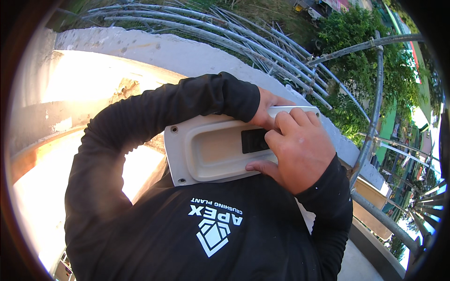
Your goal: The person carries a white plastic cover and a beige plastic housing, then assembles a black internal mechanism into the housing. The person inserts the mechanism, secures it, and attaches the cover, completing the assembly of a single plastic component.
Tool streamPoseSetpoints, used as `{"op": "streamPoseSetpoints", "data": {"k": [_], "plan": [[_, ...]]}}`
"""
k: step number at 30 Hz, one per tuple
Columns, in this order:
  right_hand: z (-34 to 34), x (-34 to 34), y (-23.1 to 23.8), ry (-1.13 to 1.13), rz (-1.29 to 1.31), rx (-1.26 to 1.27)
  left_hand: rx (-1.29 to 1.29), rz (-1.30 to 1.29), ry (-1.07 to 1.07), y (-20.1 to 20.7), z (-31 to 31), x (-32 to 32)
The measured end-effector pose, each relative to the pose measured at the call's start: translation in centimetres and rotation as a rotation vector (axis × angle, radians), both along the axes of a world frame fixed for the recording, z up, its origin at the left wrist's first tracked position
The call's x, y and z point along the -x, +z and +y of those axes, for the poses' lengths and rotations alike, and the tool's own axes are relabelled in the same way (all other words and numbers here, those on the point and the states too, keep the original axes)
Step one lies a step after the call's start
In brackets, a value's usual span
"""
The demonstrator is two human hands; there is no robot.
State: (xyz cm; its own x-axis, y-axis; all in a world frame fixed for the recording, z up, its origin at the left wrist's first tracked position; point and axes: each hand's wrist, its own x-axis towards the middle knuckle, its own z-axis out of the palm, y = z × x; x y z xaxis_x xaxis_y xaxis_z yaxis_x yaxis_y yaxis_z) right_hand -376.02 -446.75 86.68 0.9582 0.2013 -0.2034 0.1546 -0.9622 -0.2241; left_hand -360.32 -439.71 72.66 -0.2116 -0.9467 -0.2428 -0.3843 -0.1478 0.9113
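A pale grey plastic housing (180,152) is held against the front of my black shirt. It has rounded corners, screw holes at its left end and a deep oblong recess. In the recess sits a black rectangular part (253,142), partly covered by my fingers. My left hand (268,108) comes round from the far left and grips the housing's far edge. Over the right part of the housing lies my right hand (302,145), its fingers bent near the far rim and its thumb on the near side of the recess. Whether something small is pinched between the fingers is hidden.
A concrete ledge (187,52) runs along the far side. Beyond it lie many metal pipes (225,35) in a heap. Scaffold tubes (375,103) stand at the right, with a leafy tree (351,51) behind. Bright sunlit concrete (103,77) fills the left.
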Motion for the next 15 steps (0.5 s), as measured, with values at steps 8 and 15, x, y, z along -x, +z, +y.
{"op": "streamPoseSetpoints", "data": {"k": [8,15], "plan": [[-0.3,-0.2,0.2,0.074,-0.001,-0.23,-0.014,0.078,-0.029,0.9,-0.2,-0.4],[-0.6,0.2,0.5,0.067,0.009,-0.166,-0.085,0.066,-0.047,1.6,-0.3,-0.2]]}}
